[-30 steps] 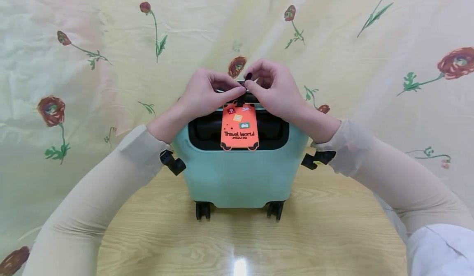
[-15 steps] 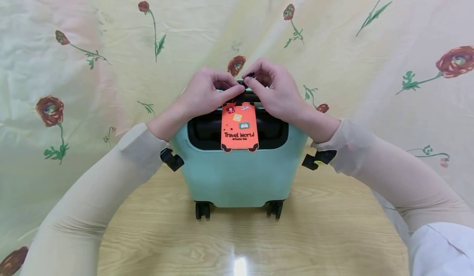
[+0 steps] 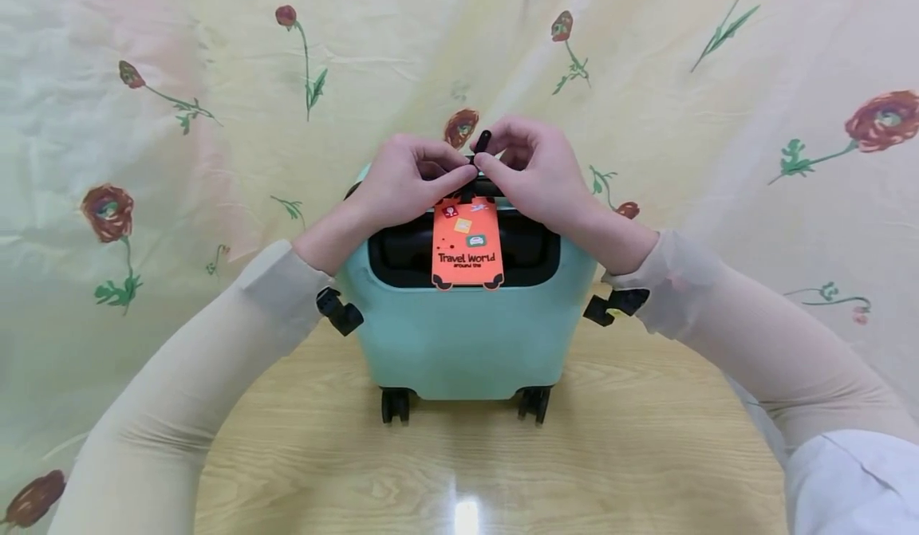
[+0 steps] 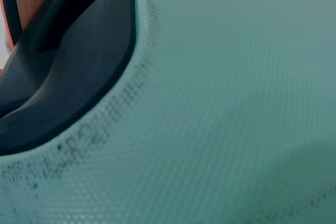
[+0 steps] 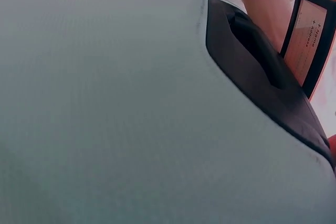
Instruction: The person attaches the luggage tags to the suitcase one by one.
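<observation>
An orange luggage tag (image 3: 468, 244) printed "Travel World" hangs by a black strap (image 3: 483, 141) at the top of a mint-green suitcase (image 3: 467, 340). My left hand (image 3: 411, 178) pinches the strap between thumb and fingers, just above the tag. Opposite it, my right hand (image 3: 537, 173) pinches the strap near its free end, which sticks up between thumb and forefinger. The fingertips of both hands nearly meet. In the right wrist view, the tag's back (image 5: 311, 40) shows a name and address card beside the black side handle (image 5: 262, 51). Neither wrist view shows the pinching fingers.
The suitcase stands on black wheels (image 3: 534, 403) on a wood-grain table (image 3: 459, 471). Behind it hangs a pale cloth (image 3: 373, 41) with red flowers. A black wrist mount (image 3: 339, 312) sits at the left cuff, another (image 3: 616, 305) at the right one.
The strap's free end leaned over to the right half a second ago and now stands upright, showing more length. The tag has shifted slightly upward. Both hands stay at nearly the same place.
</observation>
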{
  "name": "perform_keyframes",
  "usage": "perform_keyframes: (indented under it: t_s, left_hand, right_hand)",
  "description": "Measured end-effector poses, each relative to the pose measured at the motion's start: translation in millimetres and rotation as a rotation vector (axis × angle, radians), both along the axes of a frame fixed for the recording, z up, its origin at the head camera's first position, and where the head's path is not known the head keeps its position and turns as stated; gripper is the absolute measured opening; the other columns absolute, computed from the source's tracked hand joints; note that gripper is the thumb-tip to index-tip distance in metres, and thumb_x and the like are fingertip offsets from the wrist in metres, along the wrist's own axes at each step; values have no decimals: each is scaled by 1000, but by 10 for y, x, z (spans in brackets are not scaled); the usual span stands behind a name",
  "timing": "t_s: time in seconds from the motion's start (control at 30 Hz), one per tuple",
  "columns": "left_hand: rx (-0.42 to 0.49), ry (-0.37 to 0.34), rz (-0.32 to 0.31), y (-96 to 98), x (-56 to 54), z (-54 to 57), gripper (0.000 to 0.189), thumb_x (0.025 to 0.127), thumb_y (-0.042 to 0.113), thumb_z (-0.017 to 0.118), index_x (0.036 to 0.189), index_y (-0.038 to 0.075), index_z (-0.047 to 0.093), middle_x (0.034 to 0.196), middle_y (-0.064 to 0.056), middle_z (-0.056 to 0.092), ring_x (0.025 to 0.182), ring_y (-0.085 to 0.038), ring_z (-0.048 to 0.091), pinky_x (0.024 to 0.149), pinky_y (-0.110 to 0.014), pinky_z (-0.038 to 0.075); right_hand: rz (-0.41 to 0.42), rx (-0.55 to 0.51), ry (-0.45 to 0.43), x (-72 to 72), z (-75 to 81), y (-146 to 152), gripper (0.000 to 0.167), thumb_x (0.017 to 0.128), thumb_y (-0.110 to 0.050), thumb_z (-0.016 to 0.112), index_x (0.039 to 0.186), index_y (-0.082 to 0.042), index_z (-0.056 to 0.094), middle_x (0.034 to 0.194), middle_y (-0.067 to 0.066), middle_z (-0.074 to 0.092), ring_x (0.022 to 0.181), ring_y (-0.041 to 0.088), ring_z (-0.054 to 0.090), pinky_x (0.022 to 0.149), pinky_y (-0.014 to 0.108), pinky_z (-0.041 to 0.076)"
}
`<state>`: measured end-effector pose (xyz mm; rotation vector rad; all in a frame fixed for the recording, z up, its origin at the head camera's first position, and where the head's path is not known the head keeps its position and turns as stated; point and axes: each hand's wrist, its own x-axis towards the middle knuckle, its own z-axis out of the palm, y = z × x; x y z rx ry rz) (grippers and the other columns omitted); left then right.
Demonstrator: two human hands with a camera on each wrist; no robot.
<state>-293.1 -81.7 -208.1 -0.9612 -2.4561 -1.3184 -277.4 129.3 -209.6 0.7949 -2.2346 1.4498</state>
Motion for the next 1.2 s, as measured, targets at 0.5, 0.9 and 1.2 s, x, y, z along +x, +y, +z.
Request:
perform_keyframes:
  t_s: [0.5, 0.9, 1.2]
  left_hand:
    - [-43, 28, 34, -22, 1, 30, 16, 97, 21, 79, 101, 7, 87, 99, -10, 83, 78, -11, 77, 72, -21, 57]
    - [-63, 12, 25, -24, -12, 5, 22, 98, 17, 75, 115, 4, 83, 107, -14, 83, 92, -18, 81, 87, -26, 61]
    - [-40, 7, 36, -2, -3, -7, 21, 101, 22, 74, 113, 9, 84, 100, -10, 83, 81, -12, 77, 76, -23, 56]
  right_hand:
    - [27, 14, 65, -8, -48, -24, 11, 105, -8, 65, 111, -3, 73, 92, 5, 73, 63, 16, 54, 60, 24, 39]
    - [4, -26, 1, -12, -21, -5, 12, 106, -8, 62, 106, -2, 72, 86, 6, 71, 56, 16, 45, 56, 26, 36]
    - [-54, 11, -29, -17, -3, 20, 15, 106, -11, 60, 107, -4, 74, 89, 10, 71, 55, 18, 44, 59, 27, 38]
